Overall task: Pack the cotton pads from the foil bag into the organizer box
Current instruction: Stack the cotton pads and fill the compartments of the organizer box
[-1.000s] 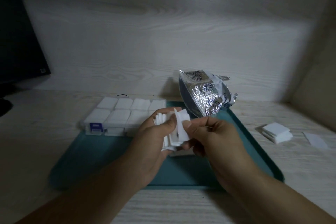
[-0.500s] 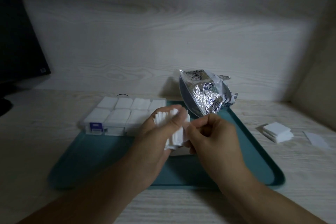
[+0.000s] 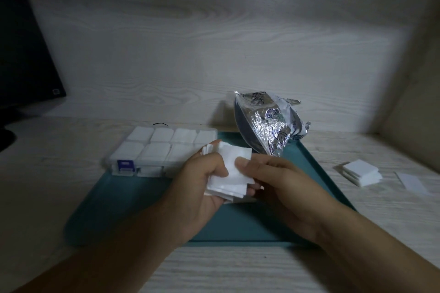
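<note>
Foil bag (image 3: pixel 266 123): dark blue print and emblems, lettering too small and crumpled to read. No other text legible.

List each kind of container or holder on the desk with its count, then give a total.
Organizer box: 1
Foil bag: 1
Teal tray: 1
Total: 3

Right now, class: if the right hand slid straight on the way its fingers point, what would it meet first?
The right hand points left, pinching the stack of cotton pads. Straight on, it would first meet the left hand holding that stack; depth is unclear, but they look almost touching.
</note>
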